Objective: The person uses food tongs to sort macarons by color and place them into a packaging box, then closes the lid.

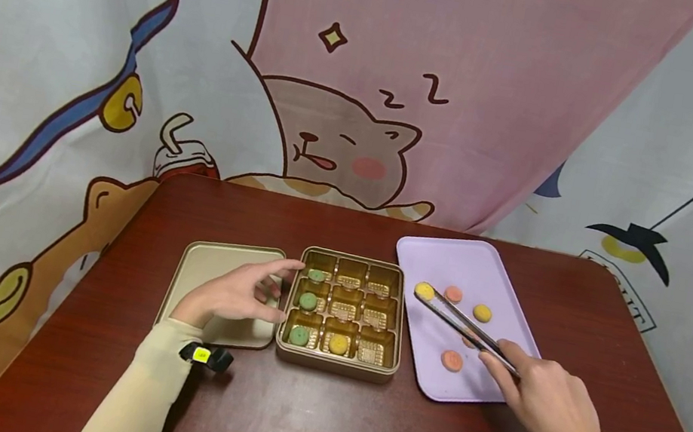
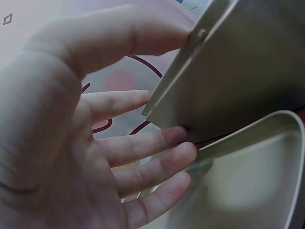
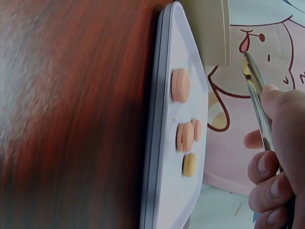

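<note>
Tongs [image 1: 490, 344] gripped in right hand [image 1: 552, 403], pinching yellow macaron [image 1: 424, 291] over lavender tray [image 1: 430, 374], near pink macarons [image 1: 451, 360] and second yellow macaron [image 1: 481, 313]. Left hand [image 1: 240, 292] spread, touching left side of gold box [image 1: 335, 367]; inside, green macarons [image 1: 308, 301] down left column, third yellow macaron [image 1: 338, 344] in near middle compartment.

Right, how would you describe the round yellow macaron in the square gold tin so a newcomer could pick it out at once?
On the dark red-brown table, find the square gold tin with nine compartments. In the row nearest the viewer, look in the middle compartment. The round yellow macaron there is the tin's only yellow one; the three round green macarons sit in the left column.
</note>
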The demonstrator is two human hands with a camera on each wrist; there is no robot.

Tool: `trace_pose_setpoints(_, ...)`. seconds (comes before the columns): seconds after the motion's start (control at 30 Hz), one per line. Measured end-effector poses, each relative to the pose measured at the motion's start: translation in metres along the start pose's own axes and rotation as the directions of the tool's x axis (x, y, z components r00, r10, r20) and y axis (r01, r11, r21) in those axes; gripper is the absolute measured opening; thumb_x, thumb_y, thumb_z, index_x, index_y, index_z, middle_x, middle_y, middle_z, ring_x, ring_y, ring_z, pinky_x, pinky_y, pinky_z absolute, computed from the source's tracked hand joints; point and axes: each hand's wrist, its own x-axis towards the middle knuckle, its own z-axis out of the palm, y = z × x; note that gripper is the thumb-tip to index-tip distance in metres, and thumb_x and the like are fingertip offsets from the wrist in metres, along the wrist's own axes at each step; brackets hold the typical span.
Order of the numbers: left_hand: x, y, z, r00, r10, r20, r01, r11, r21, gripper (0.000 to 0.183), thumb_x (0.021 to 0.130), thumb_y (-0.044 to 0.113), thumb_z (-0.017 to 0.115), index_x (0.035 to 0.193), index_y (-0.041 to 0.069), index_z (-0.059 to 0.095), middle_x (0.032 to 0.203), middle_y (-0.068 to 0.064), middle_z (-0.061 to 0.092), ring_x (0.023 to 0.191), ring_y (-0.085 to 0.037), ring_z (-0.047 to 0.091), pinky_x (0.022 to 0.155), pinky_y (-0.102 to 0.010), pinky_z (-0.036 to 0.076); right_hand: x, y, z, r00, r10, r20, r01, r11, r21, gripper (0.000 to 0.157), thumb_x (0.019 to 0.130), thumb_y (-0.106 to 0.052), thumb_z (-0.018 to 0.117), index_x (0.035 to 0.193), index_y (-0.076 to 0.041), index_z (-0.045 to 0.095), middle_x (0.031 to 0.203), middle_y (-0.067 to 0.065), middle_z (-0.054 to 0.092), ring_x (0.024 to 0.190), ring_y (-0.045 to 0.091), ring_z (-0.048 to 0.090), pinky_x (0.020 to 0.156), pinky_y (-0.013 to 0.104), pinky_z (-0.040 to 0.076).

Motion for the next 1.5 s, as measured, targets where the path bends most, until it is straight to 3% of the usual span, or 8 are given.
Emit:
trace_pose_setpoints(0.1,-0.001,0.001,0.000,1.000,-0.007,0.000,0.007,1.000,-0.002,0.090,0.086,0.023,0.088,0.162,0.018,0.040,0.143,-0.014,0.057,0.112,-0.029,0.065,0.098,-0.049,0.056,0.003,-0.005,0.001,1.000,-0.023,-0.007,0.023,1.000,-0.001,0.021,0.095,-0.040,0.078,0.094,-0.022,0.067,0.055,-0.013,0.035,0.050,0.008,0.035,0.041,0.028,0.025)
trace_pose_setpoints(0.2,-0.001,0.000,0.000,1.000,-0.008,0.000,0.008,1.000,0.001,0.090,0.086,0.023,0.088,0.162,0.017,0.039,0.143,-0.014,0.057,0.112,-0.029,0.065,0.098,-0.049,0.056,0.006,-0.011,0.003,0.998,-0.053,-0.023,0.053,0.999,0.008,0.020,0.093,-0.040,0.080,0.101,-0.023,0.072,0.058,-0.010,0.055,0.050,0.009,0.043,0.040,0.030,0.028)
trace_pose_setpoints(0.33,0.000,-0.001,0.000,1.000,-0.002,0.003,0.002,1.000,0.006,0.089,0.087,0.022,0.088,0.162,0.016,0.039,0.143,-0.015,0.056,0.112,-0.028,0.065,0.098,-0.049,0.057,0.010,-0.019,0.006,0.993,-0.106,-0.046,0.107,0.994,0.016,0.032,0.090,-0.039,0.082,0.116,-0.022,0.076,0.077,-0.001,0.075,0.052,0.014,0.058,0.039,0.035,0.036)
trace_pose_setpoints(0.4,0.001,0.000,0.000,1.000,-0.002,0.004,0.002,1.000,0.004,0.089,0.087,0.022,0.088,0.162,0.017,0.039,0.143,-0.015,0.056,0.112,-0.028,0.065,0.098,-0.049,0.057,0.013,-0.023,0.008,0.990,-0.130,-0.056,0.132,0.991,0.020,0.030,0.089,-0.040,0.083,0.111,-0.023,0.074,0.072,-0.004,0.072,0.051,0.014,0.056,0.038,0.036,0.036)
trace_pose_setpoints(0.53,0.001,0.001,0.000,1.000,-0.006,0.003,0.006,1.000,0.004,0.089,0.087,0.022,0.088,0.161,0.018,0.040,0.143,-0.014,0.057,0.112,-0.028,0.065,0.098,-0.048,0.056,0.019,-0.032,0.013,0.976,-0.192,-0.106,0.195,0.980,0.024,0.028,0.088,-0.040,0.083,0.091,-0.025,0.059,0.056,-0.014,0.049,0.047,0.012,0.045,0.039,0.035,0.033)
trace_pose_setpoints(0.77,0.001,0.000,0.001,1.000,-0.006,0.004,0.006,1.000,0.006,0.089,0.087,0.022,0.088,0.162,0.017,0.040,0.143,-0.015,0.057,0.111,-0.026,0.065,0.098,-0.048,0.057,0.027,-0.049,0.020,0.957,-0.266,-0.116,0.272,0.961,0.041,0.031,0.093,-0.042,0.078,0.082,-0.028,0.053,0.060,-0.016,0.032,0.048,0.007,0.036,0.040,0.031,0.030)
trace_pose_setpoints(1.17,0.001,0.002,0.000,1.000,-0.011,0.003,0.011,1.000,0.007,0.089,0.087,0.022,0.088,0.161,0.018,0.040,0.143,-0.013,0.057,0.111,-0.027,0.065,0.097,-0.048,0.057,0.032,-0.058,0.026,0.949,-0.300,-0.098,0.302,0.953,0.005,0.035,0.095,-0.046,0.074,0.081,-0.025,0.050,0.056,-0.013,0.027,0.047,0.012,0.038,0.037,0.034,0.030)
trace_pose_setpoints(1.5,0.001,0.000,0.000,1.000,-0.012,0.002,0.012,1.000,0.006,0.089,0.087,0.021,0.088,0.161,0.018,0.040,0.143,-0.013,0.057,0.112,-0.026,0.065,0.098,-0.047,0.057,0.033,-0.062,0.027,0.943,-0.313,-0.110,0.313,0.950,-0.013,0.035,0.097,-0.051,0.070,0.085,-0.021,0.057,0.055,-0.011,0.028,0.051,0.021,0.045,0.035,0.036,0.032)
